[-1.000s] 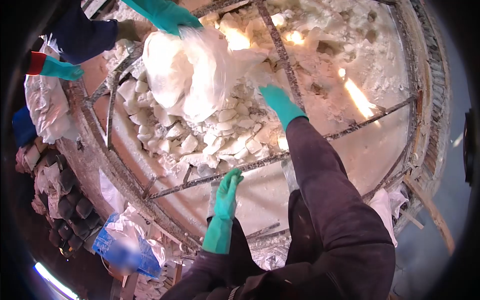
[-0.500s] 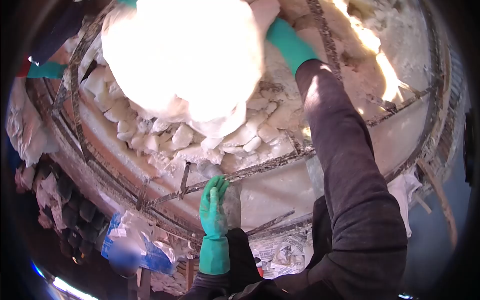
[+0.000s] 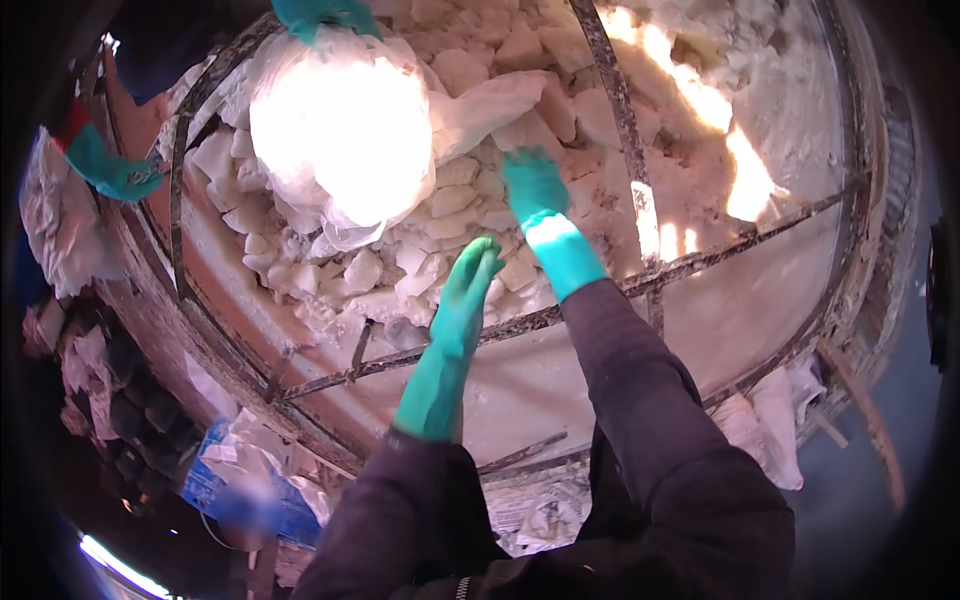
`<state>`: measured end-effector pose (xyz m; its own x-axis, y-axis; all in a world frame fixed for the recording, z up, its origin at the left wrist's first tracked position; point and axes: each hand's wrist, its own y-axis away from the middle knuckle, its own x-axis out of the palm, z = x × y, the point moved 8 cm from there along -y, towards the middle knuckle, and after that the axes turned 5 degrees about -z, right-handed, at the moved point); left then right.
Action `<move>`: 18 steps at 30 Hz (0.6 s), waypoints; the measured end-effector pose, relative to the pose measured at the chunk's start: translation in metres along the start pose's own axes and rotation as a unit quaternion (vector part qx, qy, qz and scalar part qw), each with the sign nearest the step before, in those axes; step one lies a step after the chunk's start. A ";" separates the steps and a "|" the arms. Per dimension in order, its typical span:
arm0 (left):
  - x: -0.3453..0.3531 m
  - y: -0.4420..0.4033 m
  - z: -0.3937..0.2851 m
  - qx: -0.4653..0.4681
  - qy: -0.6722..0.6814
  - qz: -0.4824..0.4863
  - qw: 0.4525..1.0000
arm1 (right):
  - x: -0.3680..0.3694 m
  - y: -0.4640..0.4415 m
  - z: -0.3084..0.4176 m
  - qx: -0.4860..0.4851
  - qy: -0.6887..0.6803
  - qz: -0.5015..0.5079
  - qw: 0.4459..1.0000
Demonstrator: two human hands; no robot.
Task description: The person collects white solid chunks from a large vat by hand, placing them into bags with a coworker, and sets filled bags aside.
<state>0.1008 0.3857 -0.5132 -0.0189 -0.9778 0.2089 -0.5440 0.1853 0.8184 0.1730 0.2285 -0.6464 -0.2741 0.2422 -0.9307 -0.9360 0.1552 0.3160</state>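
Note:
My left hand (image 3: 468, 287), in a green glove, is raised over the near side of the white chunks (image 3: 453, 201), its fingers loosely bent and nothing visible in them. My right hand (image 3: 536, 190), in a teal glove, reaches onto the chunks with its fingers extended. Just beyond its fingertips lies a pale chunk (image 3: 527, 132) below the trailing end of a clear plastic bag (image 3: 480, 112). Glare washes out the bag's bulging part at the left. Another person's gloved hand (image 3: 325, 14) touches the top of the bag.
Crusted metal bars (image 3: 617, 95) cross the round vat, whose rim (image 3: 215, 350) curves around the chunks. At the left is a second teal glove (image 3: 112, 168) of a person. White sacks (image 3: 775, 425) and a wooden stick (image 3: 868, 420) lie at the right, outside the rim.
The bright plastic bag swung large across the view and is now smaller, at the upper left. My left hand has moved forward over the chunks. My right hand has come down closer to it.

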 end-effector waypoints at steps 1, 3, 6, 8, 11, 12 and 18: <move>0.005 -0.030 0.026 -0.018 0.114 0.026 0.993 | -0.006 -0.003 -0.023 0.046 0.061 0.065 0.995; 0.018 -0.079 0.071 -0.086 0.261 0.018 0.961 | -0.016 -0.022 -0.045 0.020 0.094 0.124 0.988; 0.047 -0.130 0.140 -0.235 0.360 -0.062 0.901 | -0.005 -0.060 -0.068 -0.033 0.128 0.157 0.979; 0.072 -0.143 0.147 -0.263 0.416 -0.078 0.867 | 0.008 -0.099 -0.069 -0.065 0.129 0.126 0.981; 0.099 -0.175 0.146 -0.219 0.524 -0.009 0.823 | 0.041 -0.150 -0.072 -0.083 0.128 0.124 0.981; 0.102 -0.189 0.150 -0.213 0.557 -0.015 0.803 | 0.048 -0.163 -0.071 -0.088 0.126 0.129 0.980; 0.107 -0.230 0.192 -0.248 0.665 -0.085 0.699 | 0.077 -0.171 -0.068 -0.124 0.120 0.140 0.975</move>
<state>0.0626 0.2194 -0.7817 0.9872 -0.0940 0.1288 -0.0793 0.4111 0.9081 0.2971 0.1557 -0.7849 -0.5418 0.0059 -0.8405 -0.8340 -0.1279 0.5367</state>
